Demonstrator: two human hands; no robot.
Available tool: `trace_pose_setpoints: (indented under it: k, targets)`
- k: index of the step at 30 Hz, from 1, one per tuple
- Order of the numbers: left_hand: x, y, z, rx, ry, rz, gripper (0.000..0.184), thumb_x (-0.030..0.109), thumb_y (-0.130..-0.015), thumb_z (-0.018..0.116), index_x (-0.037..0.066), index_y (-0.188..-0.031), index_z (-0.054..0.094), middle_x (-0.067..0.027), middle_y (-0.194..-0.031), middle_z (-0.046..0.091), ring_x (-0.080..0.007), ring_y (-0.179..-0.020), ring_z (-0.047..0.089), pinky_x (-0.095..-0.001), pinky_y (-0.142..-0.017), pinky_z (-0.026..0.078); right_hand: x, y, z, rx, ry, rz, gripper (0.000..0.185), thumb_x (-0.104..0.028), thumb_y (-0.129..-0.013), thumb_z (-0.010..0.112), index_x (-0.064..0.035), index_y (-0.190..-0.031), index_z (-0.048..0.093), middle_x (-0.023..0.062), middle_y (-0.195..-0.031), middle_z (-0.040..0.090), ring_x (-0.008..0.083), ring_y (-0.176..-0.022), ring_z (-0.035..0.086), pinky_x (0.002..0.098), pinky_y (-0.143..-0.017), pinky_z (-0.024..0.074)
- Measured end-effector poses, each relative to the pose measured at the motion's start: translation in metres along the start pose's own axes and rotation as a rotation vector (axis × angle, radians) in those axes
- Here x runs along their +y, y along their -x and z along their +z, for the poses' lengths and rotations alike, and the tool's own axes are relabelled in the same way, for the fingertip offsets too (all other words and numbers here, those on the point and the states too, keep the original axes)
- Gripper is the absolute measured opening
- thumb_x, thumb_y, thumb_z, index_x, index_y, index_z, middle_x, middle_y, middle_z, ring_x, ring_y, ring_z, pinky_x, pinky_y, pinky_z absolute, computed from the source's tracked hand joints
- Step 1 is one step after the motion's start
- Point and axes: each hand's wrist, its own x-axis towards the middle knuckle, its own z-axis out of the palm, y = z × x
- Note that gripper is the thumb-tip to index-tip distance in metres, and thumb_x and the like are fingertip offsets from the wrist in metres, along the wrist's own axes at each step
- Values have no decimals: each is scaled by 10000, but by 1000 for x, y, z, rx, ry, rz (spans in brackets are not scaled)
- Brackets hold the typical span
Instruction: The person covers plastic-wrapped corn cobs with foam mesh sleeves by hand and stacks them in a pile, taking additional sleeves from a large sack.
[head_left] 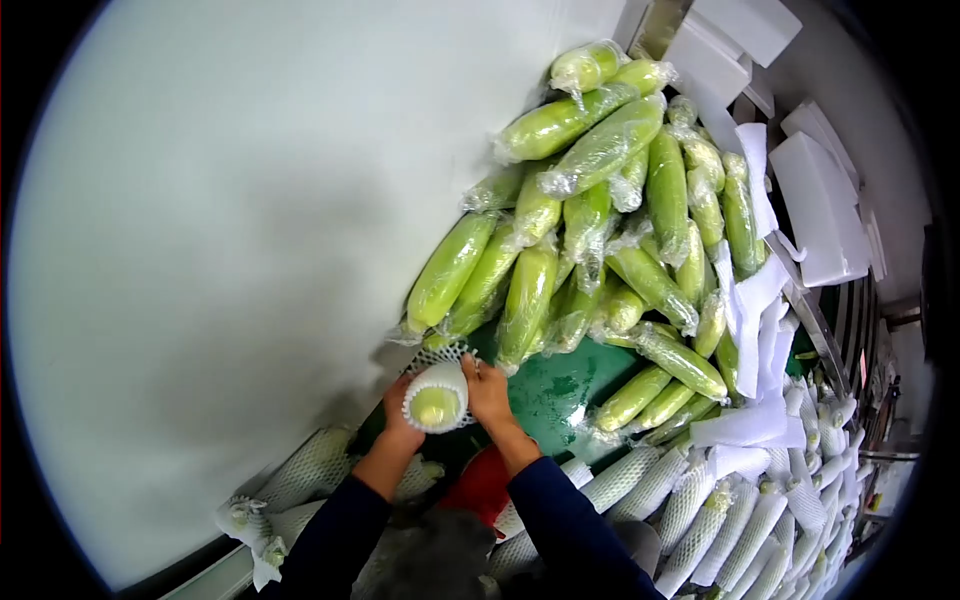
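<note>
The table (pixel 560 385) has a green top, smooth and glossy, looking wet. Near its far edge, the green vegetables (pixel 527 295) wear clear plastic film, wrinkled and shiny. By its near edge, other vegetables (pixel 690 510) have white foam net, matt and rough.

So I'm counting one green vegetable in a white foam-net sleeve (pixel 436 403) between the fingers (pixel 488 392). Over twenty long green vegetables in clear plastic wrap (pixel 530 300) are piling up beyond them, and well over ten white foam-netted ones (pixel 690 510) are lying to their right, overlapping too much for exact counting.
</note>
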Motion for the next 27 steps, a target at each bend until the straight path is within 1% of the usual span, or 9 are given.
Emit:
trace_pose_setpoints:
  k: [2,6,8,13,15,18,21,23,27]
  targets:
    - [-17,-24,-51,-80,-52,-171,297,245,-988,554,6,-1144,637,-76,-1005,688,-202,-870,675,-333,-785,544,12,6,7,-61,-17,-29,389,-332,-1035,525,8,-952,696,20,-790,660,96,-759,568,278,-710,480]
    - [75,78,73,-102,-296,-395,324,283,-981,545,55,-1200,619,-43,-956,674,-171,-893,652,-320,-808,528,-36,56,-5,-249,-288,-264,281,-159,-982,614,3,-1211,639,99,-1147,671,154,-1029,619,286,-883,486]
    - [89,81,70,-312,-532,-103,341,204,-937,539,35,-1226,609,-75,-1057,675,-174,-1004,621,-293,-912,478,-66,71,0,-126,-121,-625,427,-185,-919,670,-59,-1318,584,199,-1218,627,369,-1091,617,396,-909,509]
    - [143,75,72,-583,-1224,73,441,2,-824,554,-18,-1259,621,-59,-1127,673,-114,-959,599,-280,-857,490,-85,87,-38,-4,101,-683,456,-203,-909,664,-38,-1319,554,207,-1151,615,396,-1059,569,452,-927,461]
    - [147,68,71,-500,-1437,69,389,36,-839,582,-23,-1220,634,-111,-1098,685,-197,-948,635,-333,-866,505,-66,88,-77,125,103,-546,405,-158,-899,673,-22,-1268,576,210,-1101,637,401,-1007,591,446,-880,490]
    - [100,76,75,-3,-2190,865,333,101,-814,688,1,-1130,659,-186,-1015,663,-411,-918,622,-452,-863,506,-25,89,-157,374,285,-430,375,-109,-878,696,-31,-1232,602,170,-1083,665,352,-1011,622,420,-887,497]
    - [79,115,117,-113,-2384,1297,310,111,-812,701,27,-1107,666,-178,-1046,661,-387,-925,632,-455,-818,511,8,101,-270,678,614,-402,466,80,-714,633,-41,-1163,630,180,-1059,645,391,-984,607,441,-868,500]
    - [64,119,122,-333,-2071,1003,275,111,-813,703,33,-1074,672,-174,-1021,666,-376,-901,639,-450,-790,517,26,104,-341,656,982,-374,534,93,-664,538,-66,-1164,643,157,-1107,629,373,-1053,558,455,-897,464]
    - [36,120,150,-674,-1769,725,209,155,-832,714,57,-1016,694,-143,-899,681,-345,-812,656,-429,-703,531,95,106,-411,264,1436,-93,431,-99,-703,680,-142,-1127,620,103,-1035,632,294,-1109,517,480,-918,395]
